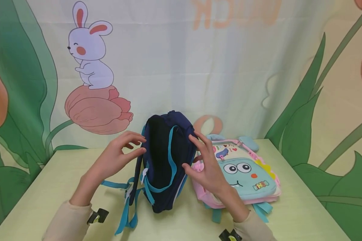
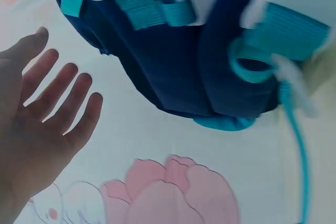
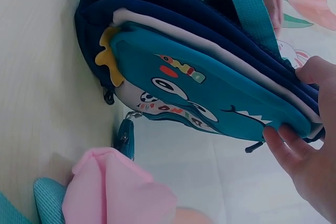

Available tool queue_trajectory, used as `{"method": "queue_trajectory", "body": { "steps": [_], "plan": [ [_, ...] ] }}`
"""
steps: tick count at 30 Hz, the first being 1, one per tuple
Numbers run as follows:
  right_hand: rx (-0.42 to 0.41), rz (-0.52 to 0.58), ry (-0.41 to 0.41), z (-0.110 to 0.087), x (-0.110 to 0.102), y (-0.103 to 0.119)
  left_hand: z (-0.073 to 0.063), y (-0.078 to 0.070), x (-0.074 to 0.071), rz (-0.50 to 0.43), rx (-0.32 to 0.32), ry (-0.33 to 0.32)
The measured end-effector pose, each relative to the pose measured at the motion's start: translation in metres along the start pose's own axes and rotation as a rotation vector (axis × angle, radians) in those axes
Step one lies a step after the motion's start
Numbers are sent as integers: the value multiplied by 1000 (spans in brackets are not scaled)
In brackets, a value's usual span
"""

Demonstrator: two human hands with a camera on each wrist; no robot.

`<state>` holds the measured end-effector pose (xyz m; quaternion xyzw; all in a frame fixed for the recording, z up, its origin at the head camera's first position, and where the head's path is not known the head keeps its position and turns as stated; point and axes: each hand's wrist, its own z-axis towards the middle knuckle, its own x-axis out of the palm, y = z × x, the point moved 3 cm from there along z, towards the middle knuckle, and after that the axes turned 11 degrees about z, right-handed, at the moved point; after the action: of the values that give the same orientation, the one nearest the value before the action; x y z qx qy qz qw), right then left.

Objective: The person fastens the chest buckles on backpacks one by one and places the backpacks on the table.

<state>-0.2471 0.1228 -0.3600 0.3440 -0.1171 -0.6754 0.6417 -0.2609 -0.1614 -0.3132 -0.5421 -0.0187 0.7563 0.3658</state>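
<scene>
A navy backpack (image 1: 181,120) stands upright on the table, its black side and bright blue straps (image 1: 172,160) toward me. My right hand (image 1: 209,169) holds its right side; in the right wrist view, the thumb is at the navy edge and fingertips (image 3: 283,142) lie on the teal cartoon-face front pocket (image 3: 157,72). On the other side, my left hand (image 1: 116,155) is raised by the backpack's left edge with fingers spread. The left wrist view shows a gap between this hand and the fabric, near the white strap buckles (image 2: 294,3).
A pink and light-blue cartoon backpack (image 1: 247,177) lies face up on the table (image 1: 301,214), right beside the navy one. Loose blue straps (image 1: 125,214) trail over the table at left. Behind the table hangs a printed cloth (image 1: 229,67) with a rabbit and tulips.
</scene>
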Motion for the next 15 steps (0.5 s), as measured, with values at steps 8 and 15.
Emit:
{"method": "queue_trajectory", "body": {
  "steps": [8,15],
  "plan": [
    [-17,9,-4,0,1,0,-15,27,11,-24,-97,27],
    [-8,-4,-4,1,-2,0,-20,43,30,-89,-154,36]
  ]
}}
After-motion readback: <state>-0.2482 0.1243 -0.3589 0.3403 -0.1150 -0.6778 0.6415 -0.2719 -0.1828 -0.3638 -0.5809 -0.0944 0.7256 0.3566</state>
